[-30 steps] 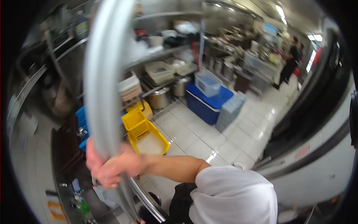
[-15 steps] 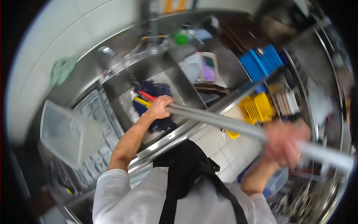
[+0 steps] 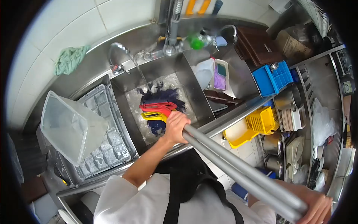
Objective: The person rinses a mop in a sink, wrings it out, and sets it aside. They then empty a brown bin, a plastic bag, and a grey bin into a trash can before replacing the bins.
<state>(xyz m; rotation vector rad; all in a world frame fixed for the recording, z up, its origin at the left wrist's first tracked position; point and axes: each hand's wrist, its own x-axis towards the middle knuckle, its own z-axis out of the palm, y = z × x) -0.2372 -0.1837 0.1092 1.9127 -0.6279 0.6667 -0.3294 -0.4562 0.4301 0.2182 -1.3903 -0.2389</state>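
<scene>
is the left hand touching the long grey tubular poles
Touching: the head view shows the left hand closed around the long grey tubular poles near their lower end.

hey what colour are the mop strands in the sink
Dark blue; the strands show best in the head view.

The single view looks from the person's head, forward and steeply down, through a wide lens that bends the stainless-steel sink counter (image 3: pixel 91 76) into an arc and blackens the corners. Nearest lie the white short-sleeved shirt (image 3: pixel 128 199) and black cloth apron (image 3: pixel 190 175); both the left hand (image 3: pixel 176 127) and right hand (image 3: pixel 317 207) fit. The white tiled wall (image 3: pixel 74 30) closes the far left, metal shelving (image 3: pixel 317 82) the right.
</scene>
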